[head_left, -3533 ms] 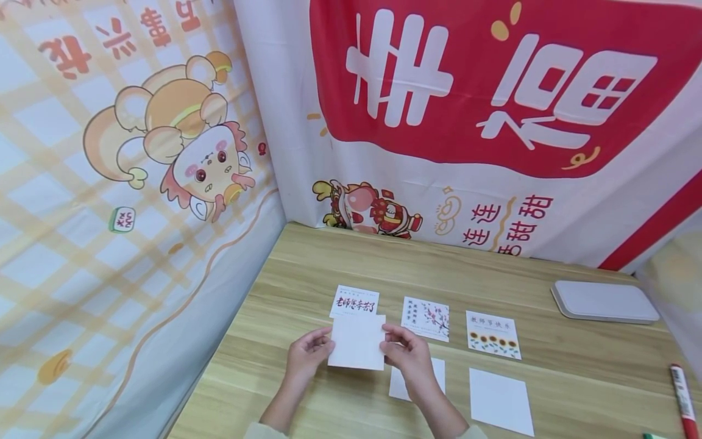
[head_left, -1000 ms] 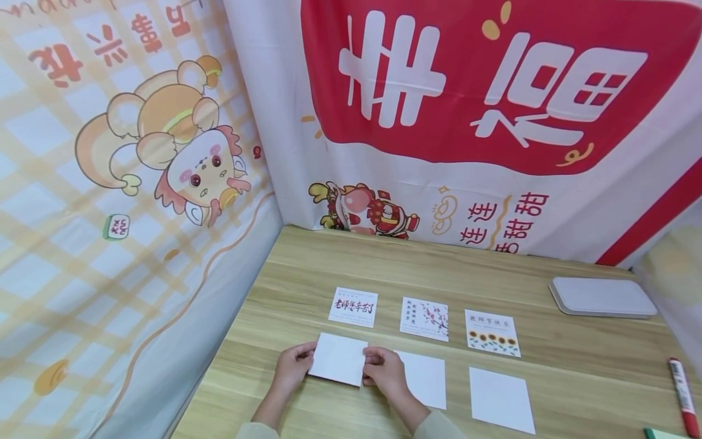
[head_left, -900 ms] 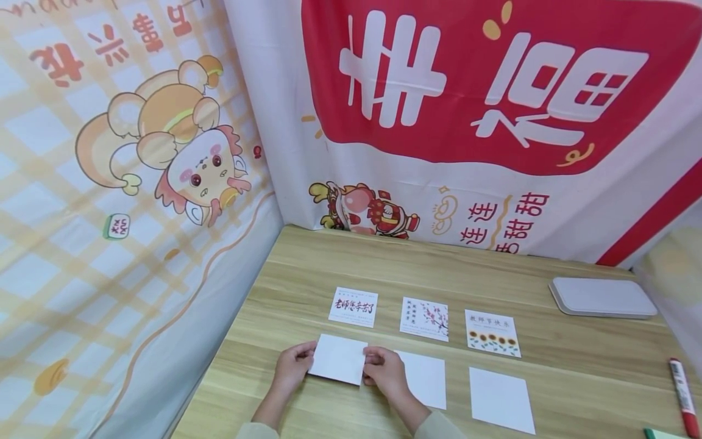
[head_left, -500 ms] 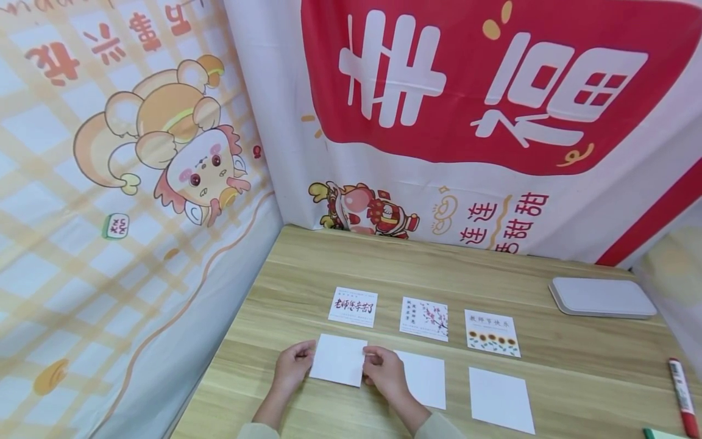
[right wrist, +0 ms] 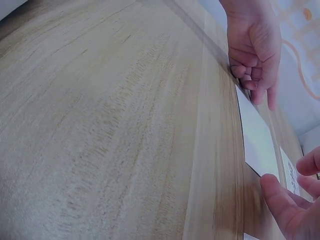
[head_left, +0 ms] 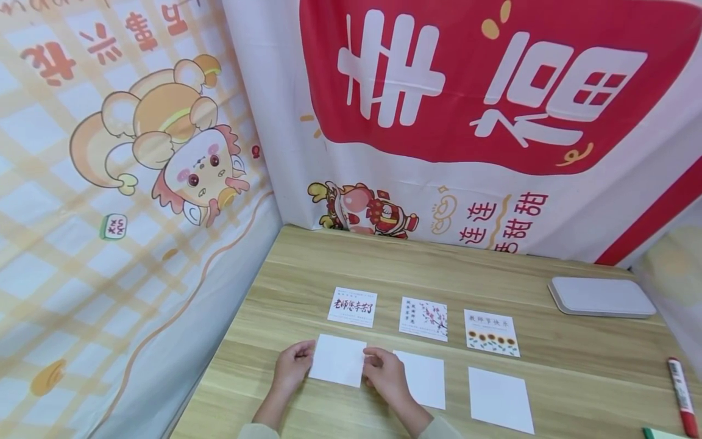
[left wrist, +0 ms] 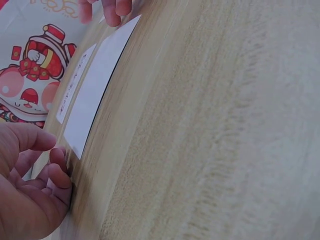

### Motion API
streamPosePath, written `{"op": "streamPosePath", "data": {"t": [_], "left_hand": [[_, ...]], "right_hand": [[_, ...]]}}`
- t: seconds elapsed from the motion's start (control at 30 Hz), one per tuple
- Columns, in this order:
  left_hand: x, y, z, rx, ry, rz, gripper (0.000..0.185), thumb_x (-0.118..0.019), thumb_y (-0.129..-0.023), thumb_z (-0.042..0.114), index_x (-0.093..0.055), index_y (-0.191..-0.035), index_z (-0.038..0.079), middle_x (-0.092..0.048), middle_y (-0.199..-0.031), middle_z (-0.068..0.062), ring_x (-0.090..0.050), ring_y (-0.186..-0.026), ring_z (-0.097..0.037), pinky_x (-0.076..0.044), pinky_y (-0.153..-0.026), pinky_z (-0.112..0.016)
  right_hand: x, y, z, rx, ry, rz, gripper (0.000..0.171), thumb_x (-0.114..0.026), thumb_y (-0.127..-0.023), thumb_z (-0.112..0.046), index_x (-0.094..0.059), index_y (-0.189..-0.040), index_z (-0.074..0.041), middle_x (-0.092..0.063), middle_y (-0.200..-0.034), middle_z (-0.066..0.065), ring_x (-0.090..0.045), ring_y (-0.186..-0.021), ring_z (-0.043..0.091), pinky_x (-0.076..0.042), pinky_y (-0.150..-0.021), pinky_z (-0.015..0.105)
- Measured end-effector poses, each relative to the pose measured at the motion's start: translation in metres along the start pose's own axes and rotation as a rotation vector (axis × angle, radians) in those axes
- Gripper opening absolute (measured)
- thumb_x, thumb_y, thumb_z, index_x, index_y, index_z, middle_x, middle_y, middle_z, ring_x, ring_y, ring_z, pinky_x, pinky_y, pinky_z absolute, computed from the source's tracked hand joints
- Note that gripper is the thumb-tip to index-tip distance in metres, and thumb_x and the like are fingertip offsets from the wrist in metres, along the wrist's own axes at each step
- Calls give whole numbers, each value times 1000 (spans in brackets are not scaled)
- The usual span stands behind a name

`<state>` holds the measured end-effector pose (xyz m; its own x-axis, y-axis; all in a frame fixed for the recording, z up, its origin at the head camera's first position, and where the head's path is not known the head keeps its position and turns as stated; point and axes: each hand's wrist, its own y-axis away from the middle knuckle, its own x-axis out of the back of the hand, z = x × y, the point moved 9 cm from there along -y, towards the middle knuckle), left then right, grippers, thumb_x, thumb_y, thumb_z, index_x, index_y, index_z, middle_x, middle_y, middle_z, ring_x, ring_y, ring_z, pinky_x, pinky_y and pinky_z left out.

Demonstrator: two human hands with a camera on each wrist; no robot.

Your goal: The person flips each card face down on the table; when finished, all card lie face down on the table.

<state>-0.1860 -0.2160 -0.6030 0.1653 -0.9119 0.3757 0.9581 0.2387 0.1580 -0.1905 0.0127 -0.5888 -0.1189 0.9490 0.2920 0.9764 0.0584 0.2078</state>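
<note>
Fingers (left wrist: 59, 176) slack, loosely curled, left hand (head_left: 293, 367) and right hand (head_left: 386, 373) beside opposite edges of blank white card (head_left: 338, 360), flat on wood-grain table (head_left: 493, 277)

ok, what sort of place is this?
Probably a makeshift tabletop booth, though the purpose isn't certain. A checked cloth hangs on the left and a red-and-white cloth at the back, enclosing a wood-grain table with six cards in two rows.
</note>
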Motion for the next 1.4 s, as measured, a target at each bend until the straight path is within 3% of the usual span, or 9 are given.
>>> {"op": "streamPosePath", "data": {"t": [0.37,0.53,0.73,0.97,1.1,1.23,1.4], "left_hand": [[-2,-13,12,-12,-57,13,32,-59,-79,-2,-62,-111,-1,-62,-95,-9,-56,-90,-22,-50,-80,-35],[-2,-31,21,-50,-107,19,33,-59,-79,-1,-62,-112,2,-61,-97,-9,-57,-91,-25,-50,-79,-38],[-6,-56,30,-60,-145,1,34,-57,-82,2,-59,-116,2,-59,-106,-13,-56,-99,-30,-48,-85,-41],[-19,-75,40,-47,-100,-48,36,-56,-84,0,-56,-120,-1,-56,-113,-17,-54,-102,-30,-50,-83,-38],[-24,-83,41,-26,-69,-61,38,-55,-83,-3,-55,-121,-2,-56,-114,-18,-57,-92,-28,-53,-74,-34],[-26,-90,45,-34,-93,-65,38,-55,-83,-4,-55,-121,-2,-57,-114,-18,-57,-93,-28,-53,-75,-34],[-28,-93,50,-47,-122,-70,36,-58,-83,0,-56,-119,-4,-58,-110,-20,-58,-91,-28,-53,-72,-32]], "right_hand": [[18,-16,-9,62,-36,8,37,-60,-73,1,-61,-109,5,-63,-91,14,-62,-60,26,-55,-52,35],[25,-31,-16,87,-9,3,41,-60,-73,2,-58,-114,6,-60,-98,19,-63,-64,29,-55,-54,38],[29,-49,-19,96,42,10,45,-60,-71,5,-57,-116,7,-57,-104,22,-60,-60,21,-54,-54,35],[27,-66,-20,57,98,7,44,-63,-71,1,-57,-115,4,-57,-108,22,-56,-58,15,-51,-50,28],[25,-73,-19,30,169,4,46,-64,-71,-2,-58,-117,0,-58,-109,19,-56,-71,19,-53,-62,31],[24,-80,-21,39,256,11,46,-67,-72,-5,-58,-117,-2,-59,-106,16,-57,-82,24,-51,-75,38],[25,-87,-23,45,261,21,45,-65,-73,-5,-58,-117,-1,-60,-105,18,-57,-93,30,-49,-82,45]]}}
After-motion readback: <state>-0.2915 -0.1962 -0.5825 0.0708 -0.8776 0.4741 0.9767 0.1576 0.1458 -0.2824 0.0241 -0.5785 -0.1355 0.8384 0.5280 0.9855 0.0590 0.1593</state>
